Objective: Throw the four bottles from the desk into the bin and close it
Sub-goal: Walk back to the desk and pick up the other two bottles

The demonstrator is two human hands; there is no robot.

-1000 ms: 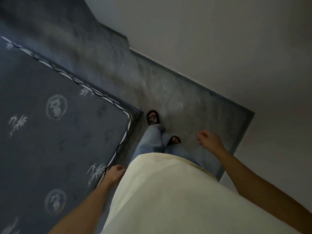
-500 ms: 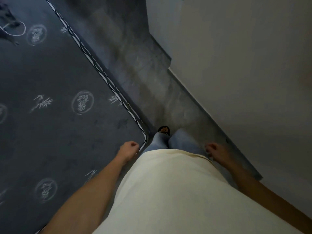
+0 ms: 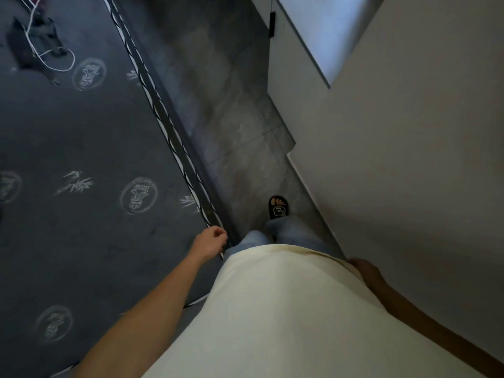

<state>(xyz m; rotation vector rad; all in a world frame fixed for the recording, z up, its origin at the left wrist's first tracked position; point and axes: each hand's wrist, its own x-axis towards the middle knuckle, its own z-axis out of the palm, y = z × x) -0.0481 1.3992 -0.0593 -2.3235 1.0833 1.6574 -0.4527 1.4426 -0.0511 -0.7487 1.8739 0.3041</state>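
A: Since the head view looks straight down the body, what sits nearest?

B: A pale cream shirt [image 3: 286, 309] fills the bottom middle. The left hand [image 3: 211, 240] hangs beside it, fingers curled loosely inward, holding nothing, just over the corner of the mattress [image 3: 81, 159].

A: And the right hand [image 3: 364, 270]?

B: It is half hidden behind the shirt's edge and in shadow. Only the back of it and the forearm show, so I cannot tell whether it is spread or closed.

A: Further out?

B: Light blue jeans [image 3: 289, 231] and one foot in a black slide sandal [image 3: 278, 207] on the grey floor [image 3: 218, 105]; the other foot is hidden. The mattress on the left is dark grey with pale round emblems and a black-and-white piped edge.

A: The bottles, the bin?

B: Neither is in view, so nothing of their look or place can be told. At the far top left a dark bundle [image 3: 32, 42] with a white cord [image 3: 46, 55] lies on the mattress, too blurred to identify. On the right stands a plain wall [image 3: 409, 159], with a lit panel [image 3: 321, 31] at the top.
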